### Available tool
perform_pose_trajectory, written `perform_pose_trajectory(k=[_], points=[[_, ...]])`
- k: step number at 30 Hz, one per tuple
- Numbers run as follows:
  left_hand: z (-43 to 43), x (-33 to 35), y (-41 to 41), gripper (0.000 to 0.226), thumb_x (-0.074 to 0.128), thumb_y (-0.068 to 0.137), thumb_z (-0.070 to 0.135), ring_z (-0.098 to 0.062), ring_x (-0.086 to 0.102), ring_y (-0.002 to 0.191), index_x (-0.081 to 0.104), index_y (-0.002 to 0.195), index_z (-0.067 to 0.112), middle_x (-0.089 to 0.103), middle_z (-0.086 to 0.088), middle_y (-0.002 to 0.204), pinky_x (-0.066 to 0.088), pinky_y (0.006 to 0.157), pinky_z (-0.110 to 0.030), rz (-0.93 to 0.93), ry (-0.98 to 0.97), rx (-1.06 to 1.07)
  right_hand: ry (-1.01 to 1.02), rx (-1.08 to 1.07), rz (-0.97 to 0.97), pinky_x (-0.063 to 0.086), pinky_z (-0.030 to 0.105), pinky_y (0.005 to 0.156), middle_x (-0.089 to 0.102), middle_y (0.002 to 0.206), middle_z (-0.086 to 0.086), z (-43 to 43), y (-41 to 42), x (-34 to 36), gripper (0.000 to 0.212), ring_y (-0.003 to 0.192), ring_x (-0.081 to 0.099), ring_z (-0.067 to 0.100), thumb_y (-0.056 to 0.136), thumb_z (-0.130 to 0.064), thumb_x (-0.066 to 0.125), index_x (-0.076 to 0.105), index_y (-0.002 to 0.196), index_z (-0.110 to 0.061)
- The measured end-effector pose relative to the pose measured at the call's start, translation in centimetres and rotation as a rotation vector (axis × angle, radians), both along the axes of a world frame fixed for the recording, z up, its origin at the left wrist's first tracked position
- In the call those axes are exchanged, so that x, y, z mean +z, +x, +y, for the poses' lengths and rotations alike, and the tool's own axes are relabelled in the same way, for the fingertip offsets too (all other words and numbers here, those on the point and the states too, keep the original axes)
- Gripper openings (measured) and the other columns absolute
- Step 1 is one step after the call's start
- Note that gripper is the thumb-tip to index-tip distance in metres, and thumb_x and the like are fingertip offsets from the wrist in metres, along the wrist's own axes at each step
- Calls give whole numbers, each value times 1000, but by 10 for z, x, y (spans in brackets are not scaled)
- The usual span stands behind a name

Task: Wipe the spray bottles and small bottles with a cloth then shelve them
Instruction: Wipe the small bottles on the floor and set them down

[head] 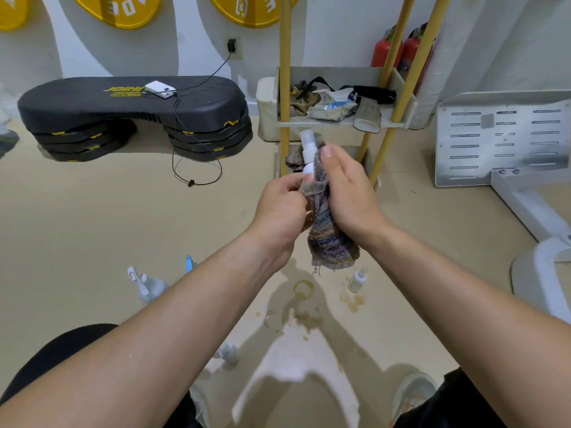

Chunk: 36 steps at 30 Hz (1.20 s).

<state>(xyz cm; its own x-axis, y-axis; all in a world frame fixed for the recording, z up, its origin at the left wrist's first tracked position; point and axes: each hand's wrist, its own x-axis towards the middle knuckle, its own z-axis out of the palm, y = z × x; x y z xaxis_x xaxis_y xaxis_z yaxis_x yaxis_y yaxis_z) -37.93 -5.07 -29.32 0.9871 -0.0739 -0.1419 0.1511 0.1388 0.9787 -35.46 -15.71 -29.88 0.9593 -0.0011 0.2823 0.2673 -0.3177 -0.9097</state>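
A small white bottle (307,149) sticks up between my hands, its lower part wrapped in a striped grey-purple cloth (326,233). My left hand (282,208) grips the bottle's base from the left. My right hand (349,193) holds the cloth around the bottle, thumb pointing up. A clear spray bottle (145,284) lies on the floor at the left, with a blue-topped one (189,263) partly hidden behind my left forearm. A small dropper bottle (358,280) stands on the floor under the cloth, and another small bottle (228,353) sits near my knee. The shelf (343,122) with yellow posts stands just beyond my hands.
The shelf tray holds crumpled packets, rags and a black strap. A black stepper stack (133,115) with a charging power bank sits at the left. A white machine base (506,137) is at the right. Brown stains (304,291) mark the floor. Two fire extinguishers (398,50) stand behind the shelf.
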Motion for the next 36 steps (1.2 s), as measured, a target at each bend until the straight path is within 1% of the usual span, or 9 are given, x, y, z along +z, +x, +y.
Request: perform_pose_trajectory(k=[3,8,12,16,20,23,26,30,36], points=[[1,-1,1,26,48,107,18,-9,59,61,70,96,10,65,2,72,49,58,-21,33,-49,-40,-57,-26,-63,34,22,63,54,62,-28,-3,-5,1,42,62,48,-4,109,-23,38,47,71,-36],[5,0,2,16,54,103,16,-2,53,48,64,102,4,57,12,51,45,56,-19,34,-82,-127,-75,-96,-140,39,42,60,54,64,7,-8,-5,-2,42,64,47,26,106,-34,43,52,71,-14],[11,2,10,27,53,104,18,-21,64,72,65,111,-6,68,-13,86,55,61,-28,59,-162,61,-175,-166,-200,37,35,59,56,64,-4,-6,-12,-8,30,61,48,12,104,-33,48,63,83,-18],[28,-1,21,23,49,106,16,-17,69,72,65,102,0,69,-12,87,59,65,-27,68,-220,176,-423,-160,-255,45,38,68,71,84,3,1,-17,-22,24,79,61,23,103,-32,51,69,96,-17],[44,-12,26,19,49,106,15,-18,68,89,65,102,4,68,-7,96,58,84,-32,8,-149,208,-665,-109,-61,37,39,62,60,70,5,-8,-11,-26,41,75,55,35,106,-39,37,42,69,-22],[52,-20,22,15,54,104,13,-14,64,87,62,111,3,66,-2,93,56,84,-31,-21,-35,248,-520,-26,119,27,38,59,42,58,-3,-5,-9,-30,50,65,43,27,107,-35,38,33,60,-19],[65,-34,11,22,62,99,14,-13,64,90,63,119,3,69,-3,102,53,79,-27,-45,132,252,-305,42,258,35,34,63,54,66,-5,10,-8,-32,39,66,49,16,103,-33,48,51,67,-17],[80,-56,-13,34,67,95,21,-5,65,98,56,126,12,64,1,120,52,89,-28,-73,394,269,-256,262,392,45,19,89,69,112,-11,36,-20,-32,30,101,62,6,99,-17,47,68,120,-23],[91,-119,-45,29,71,91,21,-28,67,104,52,112,20,64,-7,117,54,93,-46,68,442,361,-250,410,569,54,30,91,78,100,-9,61,-40,-76,45,96,71,13,92,-7,46,79,95,-38]])
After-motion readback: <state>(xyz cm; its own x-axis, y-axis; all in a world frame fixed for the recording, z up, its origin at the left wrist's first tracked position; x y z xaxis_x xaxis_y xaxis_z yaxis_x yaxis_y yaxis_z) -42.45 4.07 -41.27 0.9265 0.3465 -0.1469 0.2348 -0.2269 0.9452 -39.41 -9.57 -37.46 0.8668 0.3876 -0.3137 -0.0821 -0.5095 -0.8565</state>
